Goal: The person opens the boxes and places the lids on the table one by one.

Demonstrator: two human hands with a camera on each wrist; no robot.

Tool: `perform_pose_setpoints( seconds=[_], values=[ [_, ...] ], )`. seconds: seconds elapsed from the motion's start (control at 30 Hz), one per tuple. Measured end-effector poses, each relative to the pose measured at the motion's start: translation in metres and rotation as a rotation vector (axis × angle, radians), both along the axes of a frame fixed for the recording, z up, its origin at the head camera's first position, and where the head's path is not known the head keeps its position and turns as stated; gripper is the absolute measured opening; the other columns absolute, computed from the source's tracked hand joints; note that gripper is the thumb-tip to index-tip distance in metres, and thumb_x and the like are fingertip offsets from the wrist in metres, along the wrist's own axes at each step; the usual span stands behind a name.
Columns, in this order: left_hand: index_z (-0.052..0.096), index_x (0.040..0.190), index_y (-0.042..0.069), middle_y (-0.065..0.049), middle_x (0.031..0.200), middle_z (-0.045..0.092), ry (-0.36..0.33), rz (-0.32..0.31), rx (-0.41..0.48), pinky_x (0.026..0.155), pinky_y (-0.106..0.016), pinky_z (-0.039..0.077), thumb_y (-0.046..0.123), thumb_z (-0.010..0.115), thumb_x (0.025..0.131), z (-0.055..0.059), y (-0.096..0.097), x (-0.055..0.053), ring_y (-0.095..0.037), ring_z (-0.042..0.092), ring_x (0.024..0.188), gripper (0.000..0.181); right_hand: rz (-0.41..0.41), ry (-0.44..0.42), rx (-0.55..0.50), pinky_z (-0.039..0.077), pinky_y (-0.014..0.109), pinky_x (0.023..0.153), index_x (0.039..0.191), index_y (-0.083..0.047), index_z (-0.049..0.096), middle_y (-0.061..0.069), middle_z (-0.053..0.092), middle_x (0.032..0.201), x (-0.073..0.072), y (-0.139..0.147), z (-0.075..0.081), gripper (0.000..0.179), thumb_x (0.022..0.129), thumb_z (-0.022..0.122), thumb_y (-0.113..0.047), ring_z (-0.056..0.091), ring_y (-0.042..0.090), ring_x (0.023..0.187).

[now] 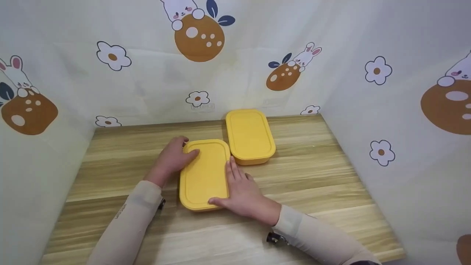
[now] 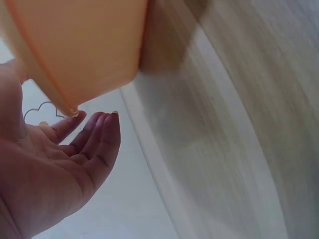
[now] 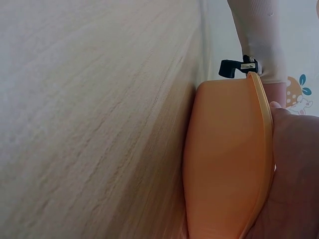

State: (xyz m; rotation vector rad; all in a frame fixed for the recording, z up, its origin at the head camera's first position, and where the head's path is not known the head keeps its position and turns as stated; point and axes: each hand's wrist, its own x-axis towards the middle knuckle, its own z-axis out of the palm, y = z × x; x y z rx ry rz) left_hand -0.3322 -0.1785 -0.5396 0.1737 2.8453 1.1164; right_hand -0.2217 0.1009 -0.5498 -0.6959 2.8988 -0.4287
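Note:
A yellow lidded food container [image 1: 206,173] lies flat on the wooden table, between both hands. At its far left corner, my left hand [image 1: 176,156] has the thumb over the lid and a finger against the rim. The left wrist view shows that hand [image 2: 60,174] with curled fingers at the corner of the container [image 2: 84,45]. My right hand [image 1: 246,195] lies along the right side, its fingers straight and its thumb on the lid near the front. In the right wrist view, the container's side wall [image 3: 224,149] hides most of that hand.
A second yellow lidded container [image 1: 250,136] stands just behind and to the right, close to the first one and my right fingertips. Patterned cloth walls [image 1: 147,81] rise at the back and sides of the wooden table [image 1: 309,191].

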Motion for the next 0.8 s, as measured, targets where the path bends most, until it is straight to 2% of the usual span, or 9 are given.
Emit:
perform_pose_setpoints(
  seconds=[0.1, 0.2, 0.4, 0.6, 0.8],
  values=[
    [0.056, 0.152, -0.002, -0.025, 0.148, 0.055, 0.046, -0.019, -0.069, 0.117, -0.06, 0.045, 0.054, 0.069, 0.103, -0.003, 0.004, -0.002, -0.044, 0.057, 0.134, 0.075, -0.004, 0.002, 0.011, 0.031, 0.059, 0.129, 0.175, 0.001, 0.005, 0.02, -0.003, 0.183, 0.0, 0.0, 0.0, 0.138, 0.089, 0.044, -0.1, 0.008, 0.03, 0.17],
    [0.059, 0.149, -0.002, -0.024, 0.146, 0.056, 0.083, -0.018, -0.1, 0.115, -0.062, 0.047, 0.049, 0.067, 0.104, -0.005, 0.008, -0.003, -0.045, 0.058, 0.132, 0.068, -0.007, 0.003, 0.023, 0.029, 0.06, 0.13, 0.175, 0.0, 0.004, 0.019, -0.003, 0.183, 0.0, 0.0, 0.0, 0.139, 0.088, 0.042, -0.101, 0.009, 0.031, 0.17],
    [0.061, 0.147, -0.002, -0.024, 0.143, 0.057, 0.114, 0.002, -0.109, 0.113, -0.061, 0.048, 0.043, 0.065, 0.105, -0.009, 0.012, -0.003, -0.044, 0.059, 0.131, 0.061, -0.007, 0.006, 0.018, 0.02, 0.061, 0.133, 0.175, 0.0, 0.004, 0.02, -0.002, 0.183, 0.0, 0.0, -0.001, 0.139, 0.089, 0.043, -0.1, 0.009, 0.034, 0.17],
    [0.061, 0.144, -0.006, -0.026, 0.138, 0.058, 0.166, -0.017, -0.128, 0.112, -0.062, 0.049, 0.038, 0.064, 0.106, -0.01, 0.012, -0.002, -0.047, 0.06, 0.129, 0.058, -0.005, 0.015, 0.003, 0.019, 0.061, 0.133, 0.176, 0.001, 0.006, 0.02, -0.003, 0.183, 0.001, 0.001, 0.0, 0.137, 0.09, 0.044, -0.099, 0.01, 0.036, 0.169],
    [0.062, 0.143, -0.007, -0.026, 0.138, 0.058, 0.177, -0.025, -0.15, 0.113, -0.06, 0.049, 0.039, 0.063, 0.107, -0.012, 0.012, -0.003, -0.046, 0.059, 0.129, 0.058, -0.006, 0.006, 0.004, 0.019, 0.061, 0.133, 0.176, 0.0, 0.004, 0.019, -0.004, 0.183, 0.001, 0.001, 0.0, 0.137, 0.089, 0.042, -0.1, 0.009, 0.036, 0.17]
  ],
)
